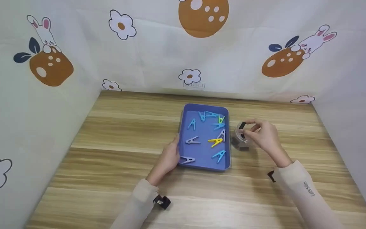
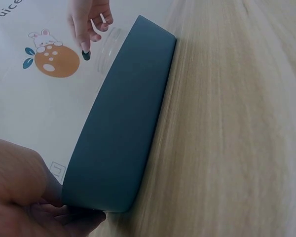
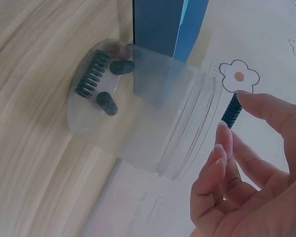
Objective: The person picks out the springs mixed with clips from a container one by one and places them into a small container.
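Observation:
My right hand (image 1: 265, 135) pinches a small dark spring (image 3: 232, 111) by its ends between thumb and finger. It is held just over the mouth of a clear plastic jar (image 3: 148, 133). Inside, at the jar's bottom, lie several more springs (image 3: 107, 103), mostly dark, one reddish. To the left of the jar is a blue rectangular tray (image 1: 202, 152). My left hand (image 1: 170, 154) grips the tray's left side near its front corner, some fingertips reaching under the edge in the left wrist view.
Several plastic clothes pegs lie scattered in the tray, among them a yellow peg (image 1: 215, 142), a green peg (image 1: 221, 119) and a light blue peg (image 1: 219, 156). A wood-grain table (image 1: 122, 127) carries everything. Patterned cloth walls (image 1: 151, 54) enclose it at back and sides.

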`<state>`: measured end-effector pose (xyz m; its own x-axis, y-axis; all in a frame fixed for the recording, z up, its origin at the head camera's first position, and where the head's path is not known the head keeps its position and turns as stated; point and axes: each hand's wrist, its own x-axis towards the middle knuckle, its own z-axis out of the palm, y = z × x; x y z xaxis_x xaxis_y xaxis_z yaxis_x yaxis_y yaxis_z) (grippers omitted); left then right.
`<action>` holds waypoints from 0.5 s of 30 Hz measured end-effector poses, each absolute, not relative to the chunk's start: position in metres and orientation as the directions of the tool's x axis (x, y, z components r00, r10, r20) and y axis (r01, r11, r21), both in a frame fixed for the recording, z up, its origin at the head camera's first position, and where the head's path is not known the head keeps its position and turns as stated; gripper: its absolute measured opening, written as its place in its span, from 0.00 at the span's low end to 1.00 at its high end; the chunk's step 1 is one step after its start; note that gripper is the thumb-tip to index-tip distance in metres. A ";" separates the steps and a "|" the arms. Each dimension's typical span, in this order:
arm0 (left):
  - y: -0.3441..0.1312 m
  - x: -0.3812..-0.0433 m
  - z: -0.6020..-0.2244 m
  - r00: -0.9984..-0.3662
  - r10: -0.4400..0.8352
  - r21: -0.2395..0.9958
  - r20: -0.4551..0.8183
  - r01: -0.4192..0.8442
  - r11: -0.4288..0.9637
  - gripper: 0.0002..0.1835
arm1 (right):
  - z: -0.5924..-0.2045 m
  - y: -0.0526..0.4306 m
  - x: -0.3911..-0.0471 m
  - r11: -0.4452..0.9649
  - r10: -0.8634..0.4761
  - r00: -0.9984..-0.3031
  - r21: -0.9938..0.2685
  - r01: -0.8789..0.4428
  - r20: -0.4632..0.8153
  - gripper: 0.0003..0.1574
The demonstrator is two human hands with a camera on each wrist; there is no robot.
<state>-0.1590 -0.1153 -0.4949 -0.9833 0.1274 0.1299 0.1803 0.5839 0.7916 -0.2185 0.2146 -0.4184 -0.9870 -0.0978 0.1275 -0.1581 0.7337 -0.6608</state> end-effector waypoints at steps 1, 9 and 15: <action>-0.115 -0.159 -0.495 -0.984 0.128 0.792 0.126 0.177 0.584 0.28 | -0.419 0.216 -0.218 0.734 -0.096 -0.987 -0.660 -0.158 0.130 0.22; -0.115 -0.159 -0.493 -0.985 0.129 0.794 0.117 0.171 0.584 0.28 | -0.421 0.225 -0.215 0.741 -0.076 -0.988 -0.656 -0.145 0.133 0.23; -0.114 -0.159 -0.494 -0.988 0.118 0.806 0.096 0.146 0.573 0.28 | -0.424 0.230 -0.213 0.730 -0.066 -0.990 -0.670 -0.135 0.127 0.23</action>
<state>-0.1585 -0.1144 -0.4939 -0.9884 0.1178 0.0956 0.1463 0.5732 0.8063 -0.2127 0.2300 -0.4235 -0.9897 -0.0661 0.1271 -0.1348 0.7304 -0.6696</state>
